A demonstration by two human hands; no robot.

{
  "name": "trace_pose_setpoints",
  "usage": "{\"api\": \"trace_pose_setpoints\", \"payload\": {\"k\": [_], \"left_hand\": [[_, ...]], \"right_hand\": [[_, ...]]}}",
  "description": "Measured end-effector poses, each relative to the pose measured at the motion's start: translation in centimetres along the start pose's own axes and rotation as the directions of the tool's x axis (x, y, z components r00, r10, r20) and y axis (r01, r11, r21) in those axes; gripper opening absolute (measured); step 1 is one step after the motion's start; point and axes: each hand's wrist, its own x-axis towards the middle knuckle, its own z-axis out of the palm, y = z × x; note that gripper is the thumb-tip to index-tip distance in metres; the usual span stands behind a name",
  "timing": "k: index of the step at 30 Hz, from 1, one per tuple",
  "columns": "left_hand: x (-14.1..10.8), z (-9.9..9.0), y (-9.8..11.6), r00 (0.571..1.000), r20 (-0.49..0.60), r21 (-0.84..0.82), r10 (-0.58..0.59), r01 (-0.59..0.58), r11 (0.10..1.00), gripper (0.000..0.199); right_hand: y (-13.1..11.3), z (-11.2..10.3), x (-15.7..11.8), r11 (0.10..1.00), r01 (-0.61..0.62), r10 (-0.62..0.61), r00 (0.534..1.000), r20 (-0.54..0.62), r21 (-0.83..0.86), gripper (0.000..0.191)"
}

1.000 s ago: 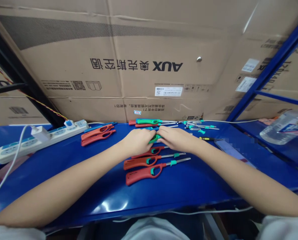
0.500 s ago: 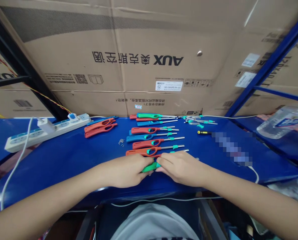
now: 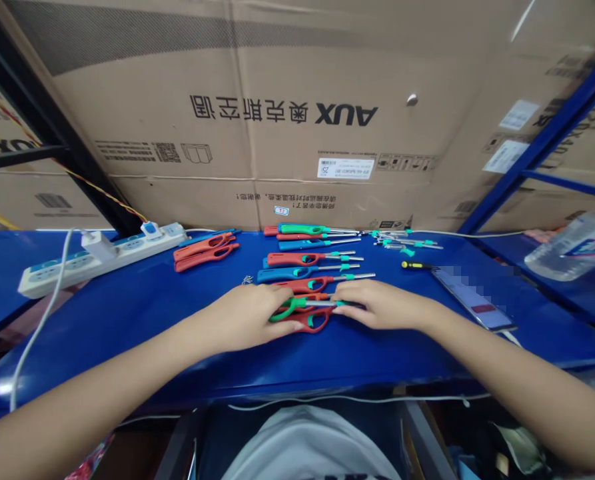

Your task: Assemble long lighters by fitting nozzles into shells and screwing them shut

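Note:
A green lighter (image 3: pixel 293 306) with a metal tube lies across my two hands. My left hand (image 3: pixel 252 317) is closed round its handle, and my right hand (image 3: pixel 370 303) pinches the tube's far end by a teal piece. Directly beneath is a red lighter (image 3: pixel 317 321), partly hidden by my left hand. Beyond my hands, red and blue lighters lie in a column, among them a red lighter (image 3: pixel 290 259) and a blue lighter (image 3: pixel 280 274), their tubes pointing right. Another green lighter (image 3: pixel 294 229) rests at the back of the column.
On the blue table (image 3: pixel 217 373), a power strip (image 3: pixel 107 257) and two orange-red handles (image 3: pixel 204 252) are at left. Metal tubes with teal parts (image 3: pixel 402 241), a yellow-black screwdriver (image 3: pixel 417 265), a phone (image 3: pixel 472 300) and a plastic bottle (image 3: pixel 572 247) are at right. A cardboard box (image 3: pixel 297 53) stands behind.
Both hands have moved forward with the green lighter, over the near end of the column. Its tube now shows between them, and my hands are farther apart.

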Motion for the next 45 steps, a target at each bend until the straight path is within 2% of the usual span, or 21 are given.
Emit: {"api": "trace_pose_setpoints", "payload": {"k": [3, 4, 5, 6, 7, 9, 11, 16, 21, 24, 30, 34, 35, 36, 38, 41, 43, 45], "left_hand": [[3.0, -0.2, -1.3, 0.995, -0.067, 0.085, 0.074, -0.068, 0.994, 0.037], [4.0, -0.1, -1.9, 0.99, -0.094, 0.091, 0.103, -0.094, 0.991, 0.037], [5.0, 0.0, -2.5, 0.986, -0.115, 0.094, 0.122, -0.111, 0.989, 0.039], [6.0, 0.1, -3.1, 0.981, -0.14, 0.099, 0.135, -0.121, 0.988, 0.04], [7.0, 0.4, -3.6, 0.975, -0.165, 0.106, 0.147, -0.13, 0.986, 0.039], [8.6, 1.1, -4.5, 0.96, -0.214, 0.116, 0.183, -0.161, 0.98, 0.036], [9.8, 1.9, -5.3, 0.946, -0.251, 0.109, 0.204, -0.182, 0.977, 0.036], [11.6, 4.0, -6.9, 0.921, -0.337, 0.055, 0.196, -0.188, 0.981, 0.037], [12.8, 4.8, -7.4, 0.894, -0.416, 0.001, 0.165, -0.18, 0.984, 0.037], [13.1, 4.8, -6.9, 0.879, -0.453, -0.019, 0.149, -0.177, 0.984, 0.035], [12.3, 3.6, -5.8, 0.865, -0.489, 0.02, 0.113, -0.118, 0.993, 0.032], [10.8, 1.3, -5.4, 0.834, -0.544, 0.115, 0.096, -0.039, 0.993, 0.045], [10.4, 0.6, -5.3, 0.84, -0.534, 0.17, 0.1, -0.009, 0.985, 0.048], [10.0, -0.2, -5.1, 0.858, -0.504, 0.225, 0.1, 0.019, 0.974, 0.047], [9.1, -1.4, -4.6, 0.921, -0.385, 0.277, 0.06, 0.054, 0.959, 0.039], [7.6, -2.1, -3.6, 0.981, -0.188, 0.211, 0.039, 0.002, 0.977, 0.029], [6.4, -1.8, -2.9, 0.994, -0.036, 0.065, 0.107, -0.104, 0.992, 0.029], [5.0, -1.1, -2.1, 0.973, 0.109, -0.122, 0.204, -0.191, 0.974, 0.031]], "right_hand": [[3.1, -2.1, 2.5, 0.996, -0.073, 0.067, 0.992, 0.103, 0.055, 0.032], [4.5, -2.7, 3.5, 0.992, -0.117, 0.114, 0.992, 0.049, 0.055, 0.032], [6.0, -3.1, 4.5, 0.981, -0.195, 0.195, 0.979, -0.062, 0.008, 0.034], [7.5, -3.4, 5.5, 0.95, -0.301, 0.279, 0.937, -0.211, -0.08, 0.036], [8.9, -3.5, 6.5, 0.927, -0.355, 0.311, 0.909, -0.279, -0.124, 0.034], [11.3, -3.4, 8.2, 0.895, -0.407, 0.335, 0.883, -0.33, -0.18, 0.025], [13.0, -2.9, 9.5, 0.872, -0.436, 0.353, 0.876, -0.329, -0.224, 0.022], [14.4, -1.7, 11.0, 0.828, -0.488, 0.383, 0.853, -0.355, -0.277, 0.031], [14.5, -1.8, 11.5, 0.795, -0.515, 0.394, 0.84, -0.373, -0.321, 0.03], [14.3, -1.9, 11.6, 0.772, -0.534, 0.396, 0.828, -0.396, -0.345, 0.032], [13.1, -2.0, 11.9, 0.736, -0.561, 0.42, 0.817, -0.394, -0.379, 0.021], [10.4, -2.8, 11.3, 0.793, -0.465, 0.34, 0.874, -0.347, -0.395, 0.023], [9.4, -3.0, 11.0, 0.815, -0.422, 0.306, 0.895, -0.324, -0.397, 0.024], [8.3, -3.1, 10.6, 0.837, -0.373, 0.266, 0.917, -0.298, -0.4, 0.025], [6.0, -3.2, 9.7, 0.877, -0.259, 0.178, 0.957, -0.228, -0.405, 0.024], [2.6, -2.5, 7.8, 0.88, -0.077, 0.034, 0.994, -0.1, -0.468, 0.024], [0.6, -1.7, 6.1, 0.855, -0.008, -0.004, 1.0, -0.022, -0.519, 0.027], [-1.4, -0.8, 4.3, 0.844, 0.036, -0.017, 0.999, 0.04, -0.536, 0.03]]}}
